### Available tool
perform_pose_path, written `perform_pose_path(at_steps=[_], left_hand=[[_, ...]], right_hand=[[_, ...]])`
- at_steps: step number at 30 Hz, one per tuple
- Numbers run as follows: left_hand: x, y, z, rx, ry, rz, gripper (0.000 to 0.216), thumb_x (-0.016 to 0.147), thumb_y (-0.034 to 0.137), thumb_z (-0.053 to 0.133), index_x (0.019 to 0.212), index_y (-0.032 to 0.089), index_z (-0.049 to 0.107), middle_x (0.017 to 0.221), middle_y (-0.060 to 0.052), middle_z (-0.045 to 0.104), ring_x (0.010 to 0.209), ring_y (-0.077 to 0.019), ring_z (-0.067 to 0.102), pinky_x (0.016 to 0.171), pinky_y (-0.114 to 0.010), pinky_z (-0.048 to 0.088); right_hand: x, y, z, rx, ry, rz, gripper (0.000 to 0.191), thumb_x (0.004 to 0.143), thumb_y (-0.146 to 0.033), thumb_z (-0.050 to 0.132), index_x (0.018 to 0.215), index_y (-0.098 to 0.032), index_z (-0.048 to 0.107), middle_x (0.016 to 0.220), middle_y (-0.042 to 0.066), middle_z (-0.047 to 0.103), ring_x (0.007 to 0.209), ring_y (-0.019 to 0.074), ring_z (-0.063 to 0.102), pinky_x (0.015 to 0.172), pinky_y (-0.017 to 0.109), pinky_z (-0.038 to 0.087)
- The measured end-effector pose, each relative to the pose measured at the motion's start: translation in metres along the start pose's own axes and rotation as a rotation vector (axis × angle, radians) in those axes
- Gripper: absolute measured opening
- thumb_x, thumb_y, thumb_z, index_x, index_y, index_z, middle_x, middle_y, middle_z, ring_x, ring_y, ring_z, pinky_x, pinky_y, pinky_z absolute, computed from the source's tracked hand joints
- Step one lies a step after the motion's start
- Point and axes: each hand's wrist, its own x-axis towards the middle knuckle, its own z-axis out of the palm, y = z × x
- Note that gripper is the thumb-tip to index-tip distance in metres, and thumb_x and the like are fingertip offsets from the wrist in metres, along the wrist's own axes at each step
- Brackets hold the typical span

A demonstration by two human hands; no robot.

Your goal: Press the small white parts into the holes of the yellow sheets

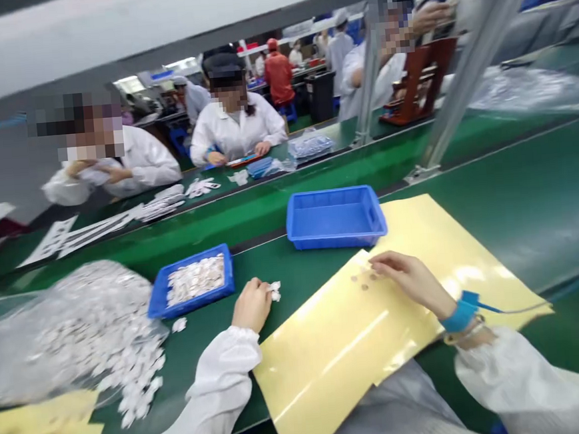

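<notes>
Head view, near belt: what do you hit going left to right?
Clear plastic bag of small white parts → blue tray of small white parts → left hand → right hand

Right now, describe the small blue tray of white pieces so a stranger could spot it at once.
On the green conveyor bench, left of the yellow sheet, find the person's left hand. The shallow blue tray sits just beyond it, between a clear bag of white pieces and a larger blue bin. Unlike that bin, it is heaped with small white pieces.
</notes>
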Motion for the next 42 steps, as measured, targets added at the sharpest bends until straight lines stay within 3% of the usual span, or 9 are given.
perform_pose_path(at_steps=[5,11,16,19,23,26,32,38,42], left_hand=[[0.009,0.021,-0.011,0.160,-0.056,-0.140,0.027,0.085,0.020,0.038,0.090,0.013,0.063,0.093,-0.012,0.058,0.089,-0.0257,0.061,0.063,-0.031,0.047],[0.017,0.018,-0.021,0.059,-0.076,-0.281,0.032,0.087,0.022,0.035,0.085,0.014,0.066,0.094,-0.015,0.065,0.088,-0.0316,0.064,0.068,-0.038,0.048],[0.006,0.011,-0.039,-0.799,-0.076,-0.473,0.023,0.083,0.029,0.052,0.092,0.013,0.065,0.091,-0.012,0.070,0.089,-0.0257,0.065,0.080,-0.036,0.050],[-0.016,0.040,-0.037,-1.443,-0.196,-0.490,0.023,0.079,0.028,0.060,0.092,0.011,0.065,0.095,-0.012,0.071,0.086,-0.0201,0.067,0.078,-0.029,0.053],[-0.037,0.088,-0.017,-1.775,-0.445,-0.547,0.018,0.078,0.022,0.063,0.088,0.008,0.064,0.096,-0.017,0.070,0.085,-0.0191,0.068,0.079,-0.026,0.053],[-0.037,0.104,-0.003,-1.806,-0.418,-0.575,0.014,0.080,0.019,0.062,0.087,0.007,0.063,0.094,-0.017,0.071,0.085,-0.0187,0.068,0.080,-0.026,0.053],[-0.037,0.105,0.005,-1.749,-0.347,-0.545,0.016,0.079,0.019,0.063,0.086,0.005,0.064,0.089,-0.017,0.071,0.079,-0.0191,0.069,0.077,-0.028,0.055],[-0.038,0.110,0.006,-1.731,-0.316,-0.555,0.014,0.079,0.019,0.063,0.083,0.005,0.064,0.082,-0.016,0.071,0.077,-0.0196,0.069,0.077,-0.030,0.055],[-0.038,0.112,0.006,-1.735,-0.309,-0.543,0.015,0.077,0.019,0.064,0.082,0.005,0.066,0.078,-0.015,0.071,0.076,-0.0202,0.069,0.078,-0.031,0.054]], right_hand=[[0.000,0.005,0.005,-0.215,-0.094,-0.069,0.016,0.079,-0.031,0.056,0.087,-0.020,0.064,0.091,0.004,0.068,0.082,0.0192,0.064,0.075,0.031,0.050],[-0.008,0.010,0.024,-0.463,-0.016,-0.048,0.007,0.076,-0.025,0.060,0.073,-0.022,0.066,0.090,0.001,0.066,0.086,0.0201,0.061,0.075,0.032,0.046],[-0.006,0.014,0.026,-0.374,0.019,-0.009,0.008,0.075,-0.020,0.060,0.068,-0.021,0.063,0.081,0.000,0.066,0.077,0.0172,0.061,0.071,0.029,0.044],[-0.006,0.018,0.028,-0.344,0.037,-0.014,0.007,0.075,-0.019,0.061,0.068,-0.021,0.061,0.078,-0.001,0.064,0.073,0.0166,0.060,0.067,0.029,0.044],[-0.008,0.026,0.030,-0.328,0.101,-0.097,0.002,0.075,-0.021,0.064,0.076,-0.020,0.062,0.089,0.002,0.063,0.087,0.0190,0.060,0.078,0.032,0.046],[-0.008,0.029,0.028,-0.344,0.121,-0.147,0.001,0.074,-0.021,0.065,0.074,-0.020,0.064,0.099,0.005,0.062,0.101,0.0223,0.056,0.091,0.037,0.043],[-0.011,0.006,0.024,-0.113,0.070,-0.057,0.009,0.073,-0.025,0.065,0.067,-0.019,0.061,0.095,0.007,0.064,0.098,0.0227,0.058,0.087,0.038,0.045],[-0.016,-0.015,0.063,0.182,-0.145,-0.033,0.014,0.076,-0.032,0.061,0.073,-0.018,0.061,0.093,0.006,0.063,0.089,0.0186,0.060,0.077,0.031,0.046],[-0.018,-0.013,0.086,0.199,-0.155,-0.040,0.014,0.076,-0.030,0.060,0.074,-0.017,0.062,0.091,0.006,0.062,0.085,0.0173,0.060,0.077,0.030,0.047]])
